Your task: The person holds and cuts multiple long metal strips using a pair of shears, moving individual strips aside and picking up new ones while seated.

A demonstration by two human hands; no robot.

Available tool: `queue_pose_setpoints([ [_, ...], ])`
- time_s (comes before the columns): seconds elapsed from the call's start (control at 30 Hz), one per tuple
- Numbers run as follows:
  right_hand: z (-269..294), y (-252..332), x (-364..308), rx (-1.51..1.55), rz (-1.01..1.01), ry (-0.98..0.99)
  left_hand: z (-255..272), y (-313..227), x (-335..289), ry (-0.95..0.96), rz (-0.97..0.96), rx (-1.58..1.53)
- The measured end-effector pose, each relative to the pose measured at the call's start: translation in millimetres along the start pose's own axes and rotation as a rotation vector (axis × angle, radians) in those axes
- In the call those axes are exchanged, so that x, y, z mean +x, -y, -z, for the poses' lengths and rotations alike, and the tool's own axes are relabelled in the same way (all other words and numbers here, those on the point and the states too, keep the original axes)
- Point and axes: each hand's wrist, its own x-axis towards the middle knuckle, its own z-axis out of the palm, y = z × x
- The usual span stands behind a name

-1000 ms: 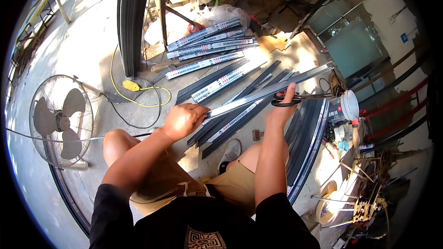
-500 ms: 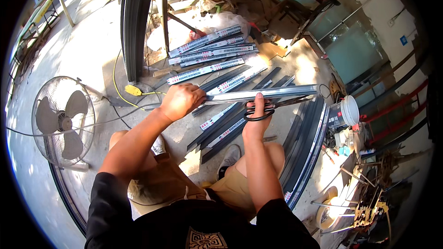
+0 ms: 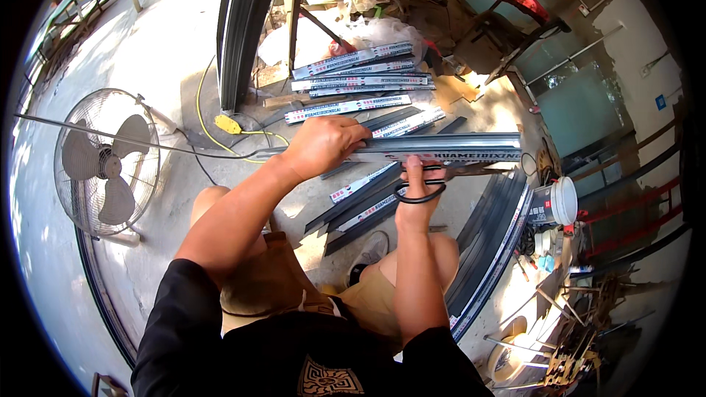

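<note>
Floor [image 3: 176, 209]: 1 fan [image 3: 110, 167]; left hand [image 3: 326, 147] gripping 1 profile [image 3: 456, 141], right hand [image 3: 417, 202] 1 scissors [image 3: 468, 170].

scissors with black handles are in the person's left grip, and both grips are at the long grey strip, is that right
Not quite: the scissors are in the person's right grip, not the left grip, as the head view shows. Both grips are indeed at the long grey strip.
</note>
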Motion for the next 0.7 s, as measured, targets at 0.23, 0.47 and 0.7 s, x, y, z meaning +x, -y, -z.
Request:
queue_pose_setpoints([
  [0.23,16,3,11,0.475,-0.205,0.437,19,4,-9,0.05,0.012,-0.058],
  [0.47,31,-21,36,0.421,-0.241,0.244,87,31,-37,-0.06,0.246,-0.092],
  [0.7,72,-2,60,0.481,-0.349,-0.252,231,-3,-150,-0.719,0.386,0.748],
])
